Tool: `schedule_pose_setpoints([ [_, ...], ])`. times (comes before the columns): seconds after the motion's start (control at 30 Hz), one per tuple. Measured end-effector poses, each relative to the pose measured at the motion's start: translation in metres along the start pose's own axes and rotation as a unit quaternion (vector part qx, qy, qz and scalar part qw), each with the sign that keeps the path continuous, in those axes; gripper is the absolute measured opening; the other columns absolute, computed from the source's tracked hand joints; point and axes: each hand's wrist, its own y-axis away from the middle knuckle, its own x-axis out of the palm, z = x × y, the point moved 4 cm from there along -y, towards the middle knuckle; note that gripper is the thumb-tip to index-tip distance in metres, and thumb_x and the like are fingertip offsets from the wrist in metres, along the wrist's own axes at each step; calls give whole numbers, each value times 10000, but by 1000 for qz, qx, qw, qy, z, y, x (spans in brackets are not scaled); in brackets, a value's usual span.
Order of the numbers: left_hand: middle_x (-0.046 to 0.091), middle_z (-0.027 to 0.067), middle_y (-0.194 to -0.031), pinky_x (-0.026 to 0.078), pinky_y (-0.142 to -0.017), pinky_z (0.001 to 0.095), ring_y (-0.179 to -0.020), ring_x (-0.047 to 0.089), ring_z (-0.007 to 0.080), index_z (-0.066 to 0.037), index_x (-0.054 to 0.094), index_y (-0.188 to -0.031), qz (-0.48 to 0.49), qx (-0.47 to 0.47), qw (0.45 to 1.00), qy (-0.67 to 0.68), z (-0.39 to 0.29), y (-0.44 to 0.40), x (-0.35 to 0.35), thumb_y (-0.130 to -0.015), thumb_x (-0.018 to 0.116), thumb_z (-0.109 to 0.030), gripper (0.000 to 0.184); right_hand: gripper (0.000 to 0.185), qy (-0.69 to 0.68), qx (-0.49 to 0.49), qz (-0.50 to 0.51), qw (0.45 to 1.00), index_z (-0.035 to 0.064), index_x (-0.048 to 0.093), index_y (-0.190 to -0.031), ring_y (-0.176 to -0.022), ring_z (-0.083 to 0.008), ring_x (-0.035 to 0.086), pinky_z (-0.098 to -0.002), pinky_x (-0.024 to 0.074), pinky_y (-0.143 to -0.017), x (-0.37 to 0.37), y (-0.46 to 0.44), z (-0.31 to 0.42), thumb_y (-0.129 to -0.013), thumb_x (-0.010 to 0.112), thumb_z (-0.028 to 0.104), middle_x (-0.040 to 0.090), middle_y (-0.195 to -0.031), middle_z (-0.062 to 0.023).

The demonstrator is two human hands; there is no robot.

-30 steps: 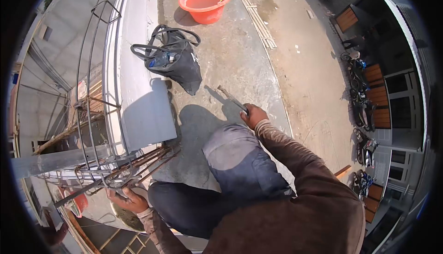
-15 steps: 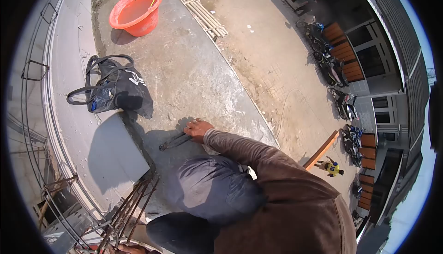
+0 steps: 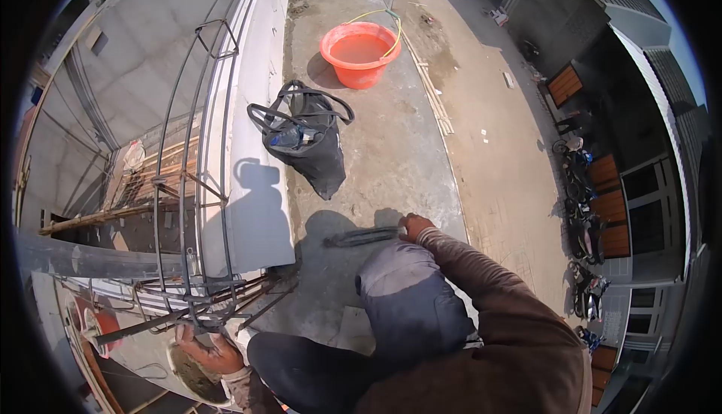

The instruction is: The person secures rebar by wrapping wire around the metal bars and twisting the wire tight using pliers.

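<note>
Nearside of the black fabric bag (image 3: 320,154), the right hand (image 3: 416,227) clenched a long metal tool (image 3: 378,234); slackening risked slippage. The left hand (image 3: 214,352) half-curled under a dark bar (image 3: 143,324), hold unclear.

The person wears a brown long-sleeved shirt (image 3: 519,357), plain across the visible torso. Its right sleeve (image 3: 485,275) is deep brown on the upper arm, turning paler, creased and dusty-looking along the forearm. The left sleeve (image 3: 247,388) looks mottled, with pale smears near the cuff. Both sleeves end at the wrists, leaving 2 bare hands, left hand (image 3: 213,352) and right hand (image 3: 416,227). The dark trousers (image 3: 425,320) fade to dusty grey over 1 knee.
</note>
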Motion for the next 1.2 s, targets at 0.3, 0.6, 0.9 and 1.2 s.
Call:
schedule_pose_setpoints([
  [0.3,433,328,-1332,333,-1039,535,-1247,432,439,120,461,-1220,59,-22,998,-25,-16,-10,-11,-963,537,-499,674,448,-130,19,-22,991,87,648,-1175,-1117,-347,612,-431,484,-968,-19,-71,21,-811,694,344,660,-1160,-182],
  [0.6,444,297,-1336,328,-1054,492,-1264,434,399,108,431,-1279,60,-81,986,-134,2,17,0,-980,521,-452,641,388,-77,7,-149,986,83,615,-1170,-1138,-345,594,-422,487,-966,-96,-241,40,-845,640,293,635,-1184,-181],
  [0.9,440,296,-1341,330,-1054,491,-1265,434,399,107,427,-1287,75,-123,969,-199,-5,2,37,-982,522,-435,629,415,-18,-91,-205,974,144,456,-1347,-1272,-322,504,-423,454,-1023,-193,-417,93,-933,431,130,468,-1389,-157],
  [1.2,437,295,-1346,332,-1054,491,-1266,434,398,105,424,-1294,77,-160,956,-235,-8,-2,52,-983,523,-419,617,646,116,-118,-159,973,313,259,-1517,-1350,-325,439,-411,454,-1059,-235,-505,142,-930,389,78,271,-1578,-22],
])
